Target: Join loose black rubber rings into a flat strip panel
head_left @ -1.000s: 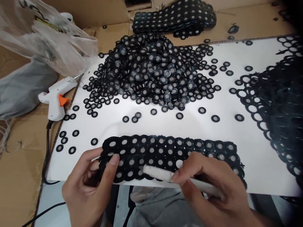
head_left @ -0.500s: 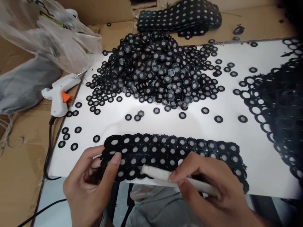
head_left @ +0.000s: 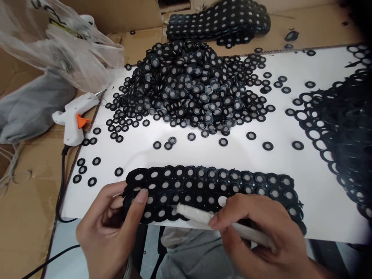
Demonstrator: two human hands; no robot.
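A black strip (head_left: 200,186) of joined rings with pale round centres lies along the near edge of the white board. My left hand (head_left: 113,228) grips its left end, the thumb on top and the fingers curled beneath. In my right hand (head_left: 255,232) is a white pen-shaped tool (head_left: 194,212), held between thumb and fingers. Its thin pointed tip meets or hovers just over the strip's lowest row; whether it touches I cannot tell. My right hand covers part of the strip's right half.
A big heap of loose black ring washers (head_left: 186,85) sits mid-board, with several strays around it. Left stand a white glue gun (head_left: 74,120) with a cord and a clear plastic bag (head_left: 87,54). Punched black sheets (head_left: 345,135) pile up at right; more ringed strips (head_left: 217,21) lie behind.
The tool and my right hand have shifted very slightly right along the strip. My left hand keeps its hold; the whole view has moved a little.
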